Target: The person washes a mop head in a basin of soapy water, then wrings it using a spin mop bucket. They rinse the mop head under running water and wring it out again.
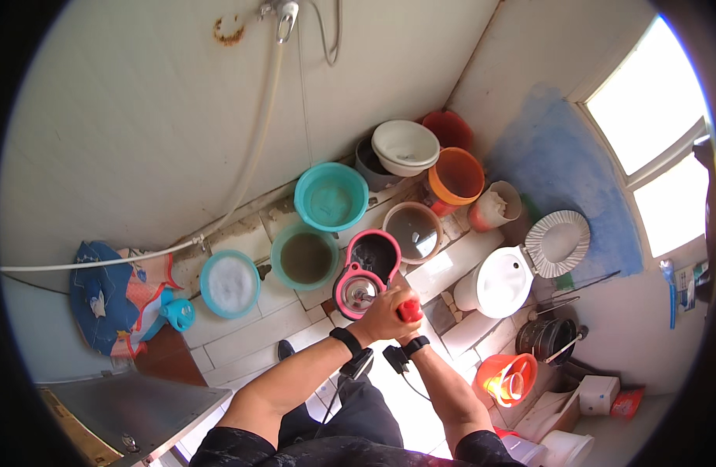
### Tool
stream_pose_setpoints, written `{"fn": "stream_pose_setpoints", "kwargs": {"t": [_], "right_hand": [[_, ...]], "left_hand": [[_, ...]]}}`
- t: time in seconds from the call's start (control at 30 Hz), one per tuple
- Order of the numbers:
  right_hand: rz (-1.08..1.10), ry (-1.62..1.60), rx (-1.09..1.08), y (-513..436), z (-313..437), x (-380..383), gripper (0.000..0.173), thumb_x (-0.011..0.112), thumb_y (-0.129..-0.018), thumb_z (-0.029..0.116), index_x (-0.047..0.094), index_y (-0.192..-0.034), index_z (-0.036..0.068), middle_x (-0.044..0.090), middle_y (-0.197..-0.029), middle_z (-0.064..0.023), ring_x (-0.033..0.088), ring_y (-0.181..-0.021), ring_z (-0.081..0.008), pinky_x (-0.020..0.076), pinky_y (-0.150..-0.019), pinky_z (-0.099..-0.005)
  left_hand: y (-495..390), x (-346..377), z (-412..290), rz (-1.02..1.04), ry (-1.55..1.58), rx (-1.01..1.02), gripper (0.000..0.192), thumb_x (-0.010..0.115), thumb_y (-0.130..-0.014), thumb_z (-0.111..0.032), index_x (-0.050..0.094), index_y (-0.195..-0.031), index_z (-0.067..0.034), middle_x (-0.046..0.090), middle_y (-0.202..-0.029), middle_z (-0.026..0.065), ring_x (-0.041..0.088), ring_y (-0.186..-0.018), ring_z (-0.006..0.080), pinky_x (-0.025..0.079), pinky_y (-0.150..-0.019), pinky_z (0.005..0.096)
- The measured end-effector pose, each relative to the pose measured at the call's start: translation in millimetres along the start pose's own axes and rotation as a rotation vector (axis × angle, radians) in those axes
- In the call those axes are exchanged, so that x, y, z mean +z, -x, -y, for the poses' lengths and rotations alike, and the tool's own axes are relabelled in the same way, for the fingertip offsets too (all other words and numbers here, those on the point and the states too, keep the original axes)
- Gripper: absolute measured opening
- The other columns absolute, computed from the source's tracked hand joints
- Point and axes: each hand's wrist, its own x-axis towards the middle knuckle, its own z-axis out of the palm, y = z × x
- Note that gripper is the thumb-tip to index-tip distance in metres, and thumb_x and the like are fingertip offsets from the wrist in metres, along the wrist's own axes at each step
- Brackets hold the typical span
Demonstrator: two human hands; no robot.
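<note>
Both hands are together on the handle (410,310) of a spin mop, whose red end points up at me. My left hand (376,318) wraps around it from the left. My right hand (409,335) grips it too, largely hidden behind the left. Below them stands a pink-and-black spin mop bucket (396,247). The mop's lower end is in the round metal spin basket (353,290), partly covered by my left hand. Dark water (371,252) lies in the bucket's other compartment. Each wrist wears a black band with a small device.
Around the bucket stand a teal basin (329,195), a basin of murky water (306,260), a basin of suds (229,284) and a brownish basin of dark water (413,233). A white toilet (503,283) and a red-orange bucket (507,379) are to the right; a metal-topped cabinet (136,408) is lower left.
</note>
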Motion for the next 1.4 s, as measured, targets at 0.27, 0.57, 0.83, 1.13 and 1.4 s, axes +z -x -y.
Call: {"fn": "stream_pose_setpoints", "kwargs": {"t": [0.27, 0.57, 0.83, 1.13, 1.4], "right_hand": [[0.039, 0.042, -0.249, -2.7, 189.7, -14.6, 0.028, 0.062, -0.095, 0.018, 0.055, -0.120, 0.009, 0.056, -0.114, -0.0047, 0.056, -0.109, -0.0190, 0.0460, -0.098, -0.0347], [0.025, 0.024, -0.095, -24.2, 67.9, -16.8, 0.026, 0.061, -0.095, 0.019, 0.056, -0.118, 0.008, 0.059, -0.108, -0.0068, 0.058, -0.101, -0.0188, 0.0482, -0.094, -0.0352], [0.029, 0.041, 0.002, -3.3, -3.4, 15.6, 0.026, 0.061, -0.094, 0.019, 0.056, -0.117, 0.008, 0.060, -0.104, -0.0076, 0.059, -0.096, -0.0184, 0.0492, -0.090, -0.0353], [0.024, 0.106, -0.036, -11.8, 39.9, 17.1, 0.025, 0.062, -0.093, 0.019, 0.057, -0.115, 0.008, 0.060, -0.100, -0.0071, 0.058, -0.092, -0.0177, 0.0492, -0.087, -0.0351], [0.016, 0.092, -0.018, -8.5, 57.9, 24.6, 0.024, 0.063, -0.092, 0.019, 0.057, -0.113, 0.008, 0.060, -0.097, -0.0067, 0.058, -0.088, -0.0172, 0.0491, -0.085, -0.0350]], "left_hand": [[-64.4, -32.0, -179.3, -0.040, 0.027, 0.236, 0.032, 0.079, -0.073, -0.013, 0.057, -0.094, -0.005, 0.064, -0.078, 0.0133, 0.066, -0.064, 0.0328, 0.053, -0.060, 0.0365], [-56.4, -18.0, -73.7, -0.125, 0.079, 0.274, 0.036, 0.081, -0.069, -0.020, 0.059, -0.095, -0.009, 0.067, -0.079, 0.0112, 0.069, -0.070, 0.0328, 0.055, -0.063, 0.0379], [22.4, -6.5, 10.3, 0.153, 0.012, 0.045, 0.030, 0.079, -0.074, -0.019, 0.060, -0.095, -0.010, 0.067, -0.084, 0.0104, 0.068, -0.078, 0.0311, 0.055, -0.073, 0.0393], [19.3, 0.5, 17.8, 0.051, -0.009, 0.070, 0.031, 0.079, -0.069, -0.015, 0.058, -0.091, -0.008, 0.066, -0.085, 0.0109, 0.066, -0.082, 0.0337, 0.053, -0.074, 0.0419], [15.7, 9.6, 18.5, 0.099, -0.016, -0.044, 0.032, 0.079, -0.065, -0.022, 0.057, -0.085, -0.009, 0.063, -0.083, 0.0103, 0.064, -0.082, 0.0328, 0.050, -0.077, 0.0433]]}}
